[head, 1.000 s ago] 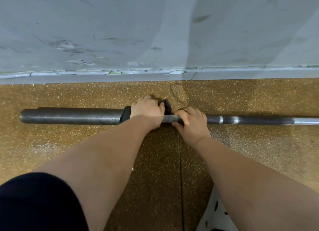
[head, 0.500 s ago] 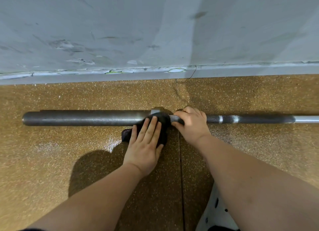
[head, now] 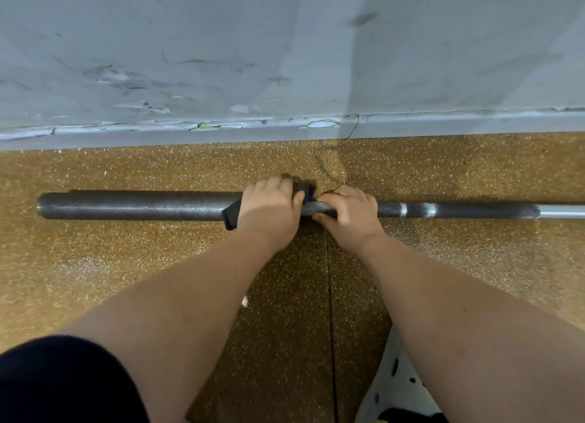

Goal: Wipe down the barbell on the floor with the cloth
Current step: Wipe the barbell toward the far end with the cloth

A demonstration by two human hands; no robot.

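Note:
A dark metal barbell [head: 136, 205] lies across the speckled brown floor, parallel to the wall, its thick sleeve to the left and its thinner shaft running out of view at right. A dark cloth [head: 232, 217] is wrapped over the bar where sleeve meets shaft. My left hand [head: 269, 206] grips the cloth around the bar, fingers curled over the top. My right hand [head: 348, 215] grips the shaft just to the right, touching the cloth's edge. The collar under my hands is hidden.
A scuffed grey-white wall with a chipped baseboard [head: 285, 126] runs close behind the bar. A floor seam [head: 329, 296] runs toward me between my arms. A white spotted shoe [head: 399, 388] shows at the bottom right, dark clothing at the bottom left.
Half a second ago my left hand lay flat on the cloth in front of the bar; now it is curled over the bar with the cloth. The right hand has stayed put.

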